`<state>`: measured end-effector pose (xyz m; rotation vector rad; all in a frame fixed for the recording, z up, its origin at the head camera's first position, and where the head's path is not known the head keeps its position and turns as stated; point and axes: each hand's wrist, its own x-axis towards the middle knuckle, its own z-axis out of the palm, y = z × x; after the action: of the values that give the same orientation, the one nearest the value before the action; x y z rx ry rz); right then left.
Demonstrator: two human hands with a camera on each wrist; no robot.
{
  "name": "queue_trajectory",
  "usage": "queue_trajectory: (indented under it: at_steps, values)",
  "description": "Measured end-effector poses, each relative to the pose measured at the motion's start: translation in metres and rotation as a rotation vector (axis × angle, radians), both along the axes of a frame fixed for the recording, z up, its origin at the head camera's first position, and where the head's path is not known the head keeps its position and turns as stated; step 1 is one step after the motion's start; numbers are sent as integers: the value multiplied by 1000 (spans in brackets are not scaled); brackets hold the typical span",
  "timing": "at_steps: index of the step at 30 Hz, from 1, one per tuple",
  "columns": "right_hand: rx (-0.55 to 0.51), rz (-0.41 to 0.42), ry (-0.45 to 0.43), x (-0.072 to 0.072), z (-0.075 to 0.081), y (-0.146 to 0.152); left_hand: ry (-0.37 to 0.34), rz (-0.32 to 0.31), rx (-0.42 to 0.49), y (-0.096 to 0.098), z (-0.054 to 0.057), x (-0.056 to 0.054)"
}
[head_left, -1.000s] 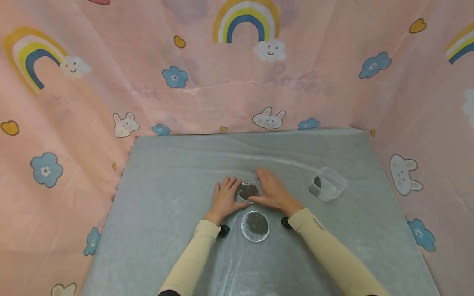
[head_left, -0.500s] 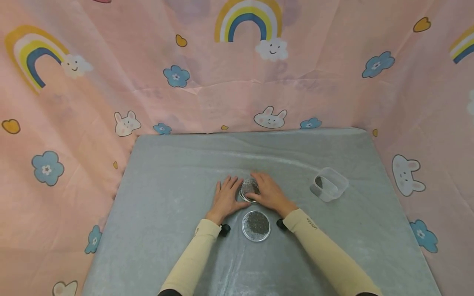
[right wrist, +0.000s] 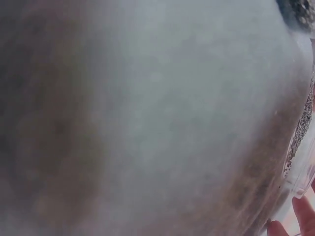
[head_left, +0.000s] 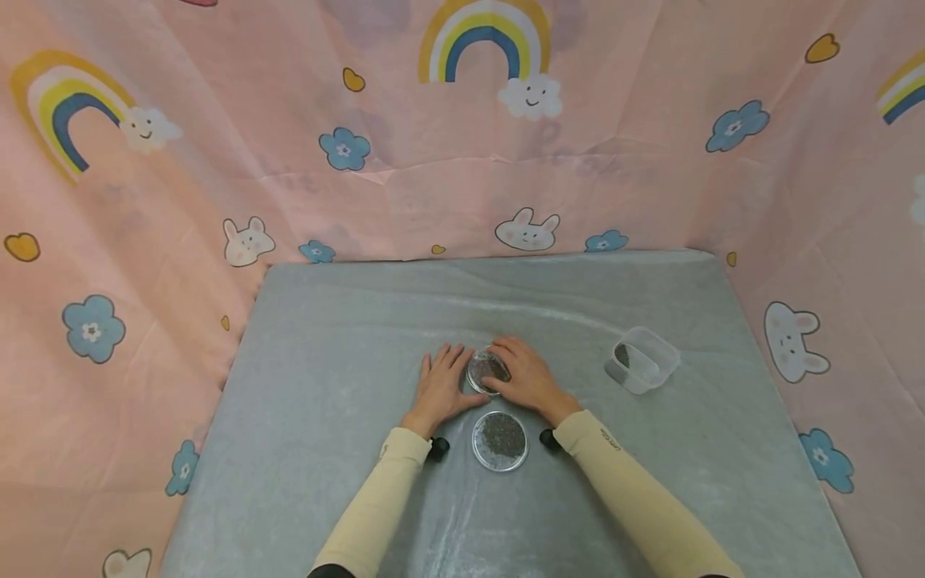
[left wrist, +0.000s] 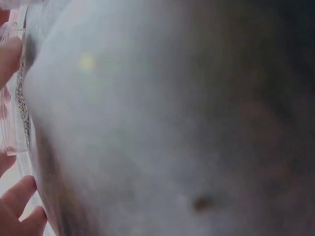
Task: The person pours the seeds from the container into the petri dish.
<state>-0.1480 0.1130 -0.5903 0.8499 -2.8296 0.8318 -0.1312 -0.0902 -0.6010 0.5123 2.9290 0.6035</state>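
Note:
Two clear round petri dishes with dark grains inside are on the grey cloth. The farther petri dish [head_left: 482,372] lies between both hands. My left hand [head_left: 439,388] lies along its left side, fingers straight and spread, the thumb reaching to its near edge. From the right, my right hand [head_left: 531,380] holds the same dish, curled fingers over the far rim and thumb over the near part, partly covering it. Both wrist views catch only this dish's side, with grains along the wall [left wrist: 21,105] and a fingertip [right wrist: 303,212] close to its edge. The nearer petri dish [head_left: 500,441] stands untouched.
A clear plastic tub [head_left: 654,361] with some dark grains and a pale inner piece sits at the right. Grey cloth [head_left: 347,385] covers the table. Pink printed curtains [head_left: 405,193] surround its back and sides.
My right hand has moved slightly left and drawn its fingers and thumb in onto the farther dish, then stayed nearly still. The left hand has kept its place.

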Motion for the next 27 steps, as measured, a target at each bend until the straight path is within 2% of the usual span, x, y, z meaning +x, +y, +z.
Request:
queue_trajectory:
  at_steps: [5,13,21,27]
  values:
    - [18,7,-10,0,-2,3,3,-4,1,0,-1,-1]
    - [-9,29,-113,2,-3,21,11,-8,-1,-1,0,-2]
    - [14,53,-183,1,-5,33,27,-31,26,-4,1,-1]
    - [43,65,-194,2,-7,35,38,-42,56,-5,2,-1]
